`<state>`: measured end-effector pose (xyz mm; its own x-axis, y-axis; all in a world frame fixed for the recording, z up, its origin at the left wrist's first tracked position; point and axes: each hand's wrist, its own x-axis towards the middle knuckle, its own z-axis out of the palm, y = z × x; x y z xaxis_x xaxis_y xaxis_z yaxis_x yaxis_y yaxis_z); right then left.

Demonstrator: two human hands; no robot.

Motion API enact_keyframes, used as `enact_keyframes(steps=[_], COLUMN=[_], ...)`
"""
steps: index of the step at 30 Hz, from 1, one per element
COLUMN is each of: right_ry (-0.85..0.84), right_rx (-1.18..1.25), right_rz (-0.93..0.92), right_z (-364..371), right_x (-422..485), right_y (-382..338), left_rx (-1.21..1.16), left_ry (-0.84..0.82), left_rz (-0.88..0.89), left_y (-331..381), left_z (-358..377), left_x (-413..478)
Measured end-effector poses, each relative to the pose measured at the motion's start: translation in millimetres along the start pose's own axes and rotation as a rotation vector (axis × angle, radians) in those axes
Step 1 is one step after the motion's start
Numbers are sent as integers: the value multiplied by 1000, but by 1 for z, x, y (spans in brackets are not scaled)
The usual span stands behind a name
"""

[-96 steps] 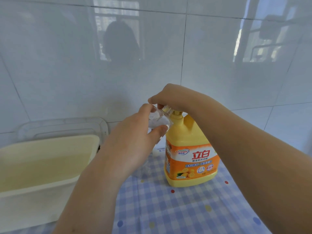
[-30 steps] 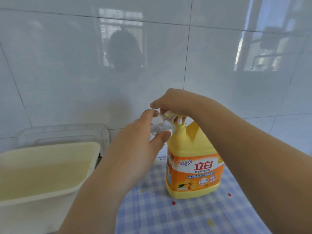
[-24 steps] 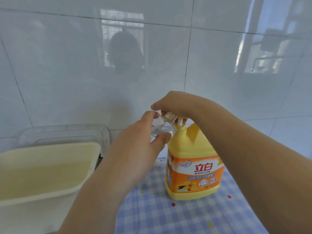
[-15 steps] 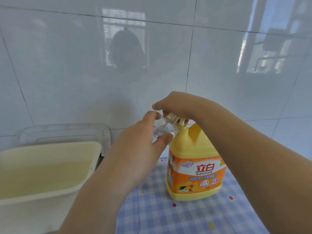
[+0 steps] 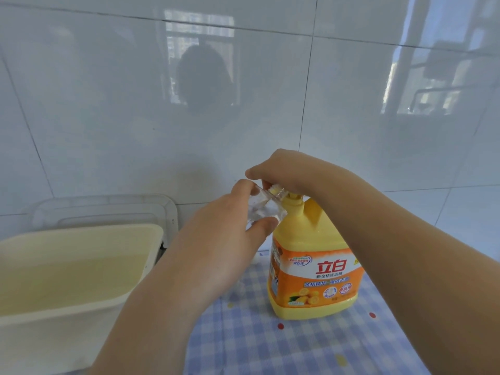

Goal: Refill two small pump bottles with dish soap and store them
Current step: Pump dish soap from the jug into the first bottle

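A big yellow dish soap jug with an orange label stands on the checked cloth. My right hand lies over its pump head, fingers curled down around it; the pump is pushed low. My left hand holds a small clear bottle tilted, with its mouth at the yellow nozzle. Thumb and fingers wrap the bottle, and most of it is hidden by the hand. A small white part shows on the cloth behind my left hand.
A cream plastic tub stands at the left, with a clear lid leaning on the tiled wall behind it. The blue checked cloth covers the table. White glossy tiles rise close behind the jug.
The pump head has gone down under my right hand compared with half a second ago. My left hand keeps the small bottle at the nozzle. The view has shifted slightly.
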<state>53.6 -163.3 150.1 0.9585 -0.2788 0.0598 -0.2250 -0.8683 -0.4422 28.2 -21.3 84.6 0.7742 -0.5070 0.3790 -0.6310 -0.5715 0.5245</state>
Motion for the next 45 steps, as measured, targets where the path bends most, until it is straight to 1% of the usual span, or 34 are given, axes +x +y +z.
enact_keyframes(steps=[7, 13, 17, 20, 23, 26, 34, 40, 45], right_ry=[34, 96, 94, 40, -25, -54, -40, -6, 3], right_rx=[9, 21, -6, 6, -5, -17, -14, -19, -1], right_rz=[7, -8, -11, 3, 58, 77, 45, -18, -14], right_z=[0, -8, -10, -10, -12, -11, -9, 0, 1], right_x=[0, 3, 5, 3, -2, -3, -3, -3, -3], right_y=[-3, -2, -2, -5, -10, -12, -7, -2, -2], left_rx=[13, -19, -53, -51, -43, -38, -28, -4, -3], left_ry=[28, 89, 113, 103, 87, 73, 57, -8, -9], left_rz=[12, 16, 17, 18, 15, 16, 16, 0, -1], left_y=[0, 3, 3, 2, 2, 2, 1, -2, -2], left_z=[0, 1, 1, 1, 1, 1, 1, 2, 2], left_x=[0, 0, 0, 0, -1, -1, 0, 1, 1])
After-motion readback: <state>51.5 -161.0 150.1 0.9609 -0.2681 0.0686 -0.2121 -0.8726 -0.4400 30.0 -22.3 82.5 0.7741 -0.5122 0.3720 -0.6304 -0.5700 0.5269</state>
